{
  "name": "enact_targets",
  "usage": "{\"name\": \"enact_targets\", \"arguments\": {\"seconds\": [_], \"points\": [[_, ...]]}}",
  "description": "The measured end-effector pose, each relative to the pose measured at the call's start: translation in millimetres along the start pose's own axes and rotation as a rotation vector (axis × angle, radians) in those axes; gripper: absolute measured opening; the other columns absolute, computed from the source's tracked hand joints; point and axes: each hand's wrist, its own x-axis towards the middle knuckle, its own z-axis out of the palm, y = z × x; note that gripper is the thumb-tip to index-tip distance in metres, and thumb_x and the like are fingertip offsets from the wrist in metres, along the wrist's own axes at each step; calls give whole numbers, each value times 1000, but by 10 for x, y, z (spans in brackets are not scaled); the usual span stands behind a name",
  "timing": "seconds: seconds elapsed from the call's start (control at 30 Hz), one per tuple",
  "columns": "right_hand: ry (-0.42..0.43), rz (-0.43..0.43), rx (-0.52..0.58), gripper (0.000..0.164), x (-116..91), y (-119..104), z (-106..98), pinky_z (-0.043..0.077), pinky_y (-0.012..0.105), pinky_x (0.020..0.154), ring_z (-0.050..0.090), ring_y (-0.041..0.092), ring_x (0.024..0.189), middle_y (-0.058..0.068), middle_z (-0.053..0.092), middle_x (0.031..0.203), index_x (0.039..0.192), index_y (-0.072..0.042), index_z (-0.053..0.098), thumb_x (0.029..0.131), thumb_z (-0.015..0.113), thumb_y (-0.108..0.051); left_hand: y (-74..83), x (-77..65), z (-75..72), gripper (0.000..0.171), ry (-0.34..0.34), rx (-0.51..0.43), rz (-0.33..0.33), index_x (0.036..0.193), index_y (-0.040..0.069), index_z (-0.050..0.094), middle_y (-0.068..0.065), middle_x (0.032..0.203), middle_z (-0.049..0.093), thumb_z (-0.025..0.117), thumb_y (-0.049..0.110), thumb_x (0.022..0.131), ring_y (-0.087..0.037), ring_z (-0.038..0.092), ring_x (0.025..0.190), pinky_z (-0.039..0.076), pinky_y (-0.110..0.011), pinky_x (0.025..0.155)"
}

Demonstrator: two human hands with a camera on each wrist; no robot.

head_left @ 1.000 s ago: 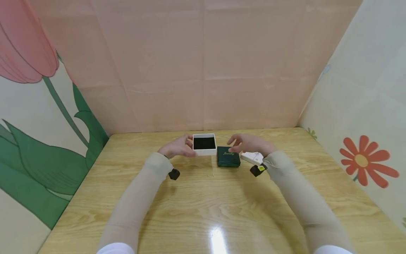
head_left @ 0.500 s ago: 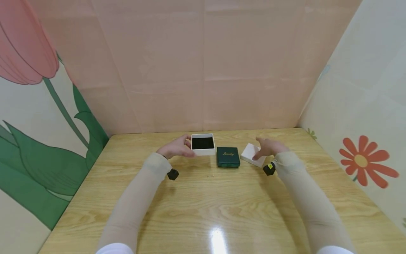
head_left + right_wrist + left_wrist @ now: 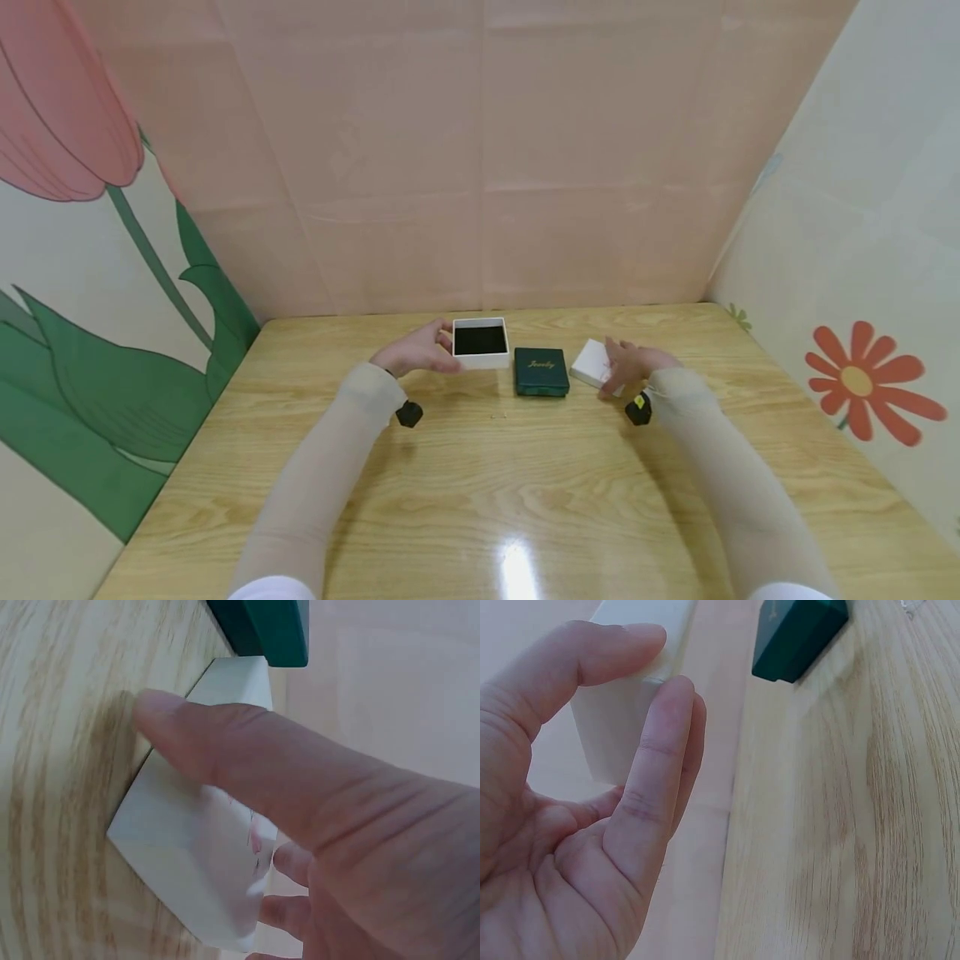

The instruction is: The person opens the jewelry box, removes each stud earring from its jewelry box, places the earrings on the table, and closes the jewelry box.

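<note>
In the head view my left hand holds a small open white box with a black lining, tipped so that its inside faces me. The left wrist view shows the thumb on one face of the white box and fingers along other sides. My right hand is over a flat white box lid with pink print, which lies on the table. In the right wrist view its thumb lies across the near side of the lid, with fingertips at the far edge. Part of the lid is hidden by the hand.
Between the hands stands a closed dark green box with gold lettering. A tiny thin silvery piece lies in front of it on the wooden table. A pink-beige wall covering rises behind the table.
My right hand has moved right from above the green box to the white lid, and its thumb has come down at the near edge. The left hand and its box have barely moved.
</note>
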Motion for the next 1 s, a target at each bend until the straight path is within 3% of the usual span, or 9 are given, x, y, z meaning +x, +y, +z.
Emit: {"name": "enact_targets", "arguments": {"seconds": [0.1,0.23,0.33,0.43,0.7,0.87,1.0], "points": [[-4,-11,6,114,5,3,7,19,65,109,15,52,139,33,0,155,152,1,-6,83,74,-41,1,-2,6,85,5,8,-3,143,12,28,-12,125,46,80,20,77,-25,50,106,44,-37,91],[3,-39,-7,108,37,-1,10,27,62,106,33,47,130,35,17,151,151,5,-3,86,72,-37,-4,-2,11,86,8,16,-5,144,12,27,-12,126,47,80,21,77,-25,50,107,44,-38,93],[33,-76,-50,103,79,5,4,34,58,101,44,42,118,35,35,141,150,10,8,84,74,-35,-15,4,13,85,8,10,-3,143,11,28,-13,125,48,80,20,77,-25,51,106,44,-37,93],[70,-105,-103,97,133,37,-15,38,56,99,48,39,114,33,45,134,146,14,19,82,75,-34,-31,12,15,84,9,-4,-6,142,12,29,-13,124,49,81,18,76,-25,52,105,43,-37,92],[147,-107,-138,91,125,16,-185,39,59,98,49,44,119,34,45,137,142,12,33,78,73,-39,-50,20,13,88,17,-6,-19,144,12,27,-12,125,47,81,21,75,-25,51,108,43,-38,93],[228,-148,-133,90,69,-128,-313,40,59,95,52,42,114,33,47,136,142,11,36,77,73,-39,-52,21,13,88,16,2,-21,143,13,28,-11,125,47,81,21,74,-25,50,109,44,-38,92],[308,-210,-59,88,-28,-314,-428,40,57,95,51,39,112,31,48,137,143,7,38,77,76,-39,-40,10,16,85,9,2,-9,142,13,29,-11,123,49,81,21,75,-25,51,106,44,-37,92]]}}
